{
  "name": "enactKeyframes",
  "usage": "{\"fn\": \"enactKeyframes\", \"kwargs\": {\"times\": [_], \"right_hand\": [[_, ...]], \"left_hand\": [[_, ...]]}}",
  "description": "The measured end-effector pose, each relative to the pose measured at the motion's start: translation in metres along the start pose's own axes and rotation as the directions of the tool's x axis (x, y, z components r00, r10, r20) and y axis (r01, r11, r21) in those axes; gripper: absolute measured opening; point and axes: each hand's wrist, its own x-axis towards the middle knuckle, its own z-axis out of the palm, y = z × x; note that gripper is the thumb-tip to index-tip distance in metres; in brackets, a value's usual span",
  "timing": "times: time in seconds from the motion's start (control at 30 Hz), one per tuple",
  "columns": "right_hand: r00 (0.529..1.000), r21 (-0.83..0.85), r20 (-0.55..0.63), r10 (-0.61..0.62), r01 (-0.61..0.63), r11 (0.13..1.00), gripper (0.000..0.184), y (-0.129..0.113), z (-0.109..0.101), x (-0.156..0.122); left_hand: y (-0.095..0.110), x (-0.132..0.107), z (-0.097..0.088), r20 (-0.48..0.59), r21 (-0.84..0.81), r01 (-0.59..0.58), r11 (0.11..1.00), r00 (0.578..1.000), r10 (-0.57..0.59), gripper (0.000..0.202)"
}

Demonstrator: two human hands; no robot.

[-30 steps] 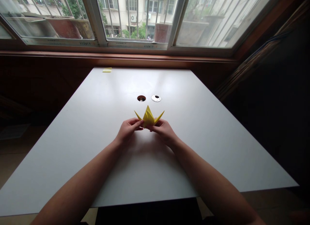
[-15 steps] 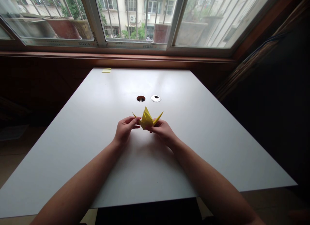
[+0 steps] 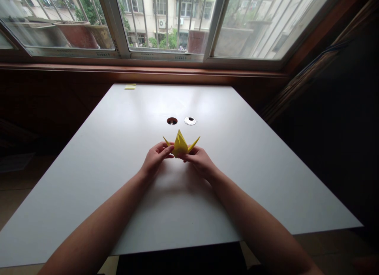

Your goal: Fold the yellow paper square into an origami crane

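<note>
A yellow origami crane is held between both hands, just above the middle of the white table. Its centre peak points up, and a thin pointed arm sticks out on each side. My left hand pinches the crane's left side between thumb and fingers. From the right, my right hand grips its lower right side, thumb along the bottom edge. Some of the fingertips are hidden behind the paper.
Beyond the crane, the white table has a round cable hole and, beside it, a round metal cover. Yellow paper lies at the far left edge. A window stands behind the table.
My left hand has shifted slightly right, its thumb now further onto the crane. The crane's left point stands a little more upright. My right hand has hardly moved.
</note>
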Motion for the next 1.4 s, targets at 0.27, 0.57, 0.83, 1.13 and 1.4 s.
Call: {"fn": "enactKeyframes", "kwargs": {"times": [0.27, 0.57, 0.83, 1.13, 1.4], "right_hand": [[0.999, 0.005, -0.036, -0.026, 0.027, 1.0, 0.038, 0.0011, 0.0003, 0.0006], [0.995, -0.088, -0.065, -0.079, 0.073, 0.993, 0.043, 0.0034, -0.0034, 0.0017], [0.992, -0.01, -0.119, -0.041, 0.04, 0.999, 0.034, 0.0006, -0.0021, 0.0013], [0.996, -0.002, -0.086, -0.033, 0.033, 0.999, 0.035, -0.0006, 0.0023, -0.0002], [0.937, -0.157, -0.276, -0.214, 0.176, 0.972, 0.089, 0.0055, -0.0023, 0.0027]], "left_hand": [[-0.0026, 0.0002, -0.0019, 0.113, 0.112, -0.012, 0.994, 0.994, -0.001, 0.036], [-0.0005, -0.0023, 0.0014, 0.019, 0.155, -0.035, 0.987, 0.999, 0.033, 0.035], [-0.0003, -0.0027, 0.0043, 0.014, 0.118, -0.021, 0.993, 1.0, 0.02, 0.038], [-0.0015, -0.0049, 0.0063, 0.031, 0.029, 0.074, 0.997, 0.997, -0.075, 0.039], [-0.0096, -0.001, 0.0037, -0.052, -0.003, 0.044, 0.999, 0.998, -0.044, 0.035]]}}
